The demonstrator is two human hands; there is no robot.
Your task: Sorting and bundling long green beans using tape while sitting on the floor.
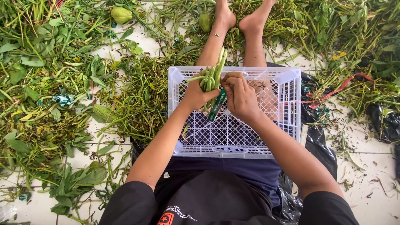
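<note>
White tiled floor (371,166), strewn with limp green stems and leaves (46,96). One white plastic crate (233,141), lattice-walled and rectangular, lies across the person's lap. Over its far edge, left hand (196,96) clenches one bundle of long, slender green beans (212,77), too tightly packed to count. Right hand (241,98) pinches one green tape strip (217,105) against the bundle. Two rounded pale-green gourds (121,14) rest on the floor's far side.
</note>
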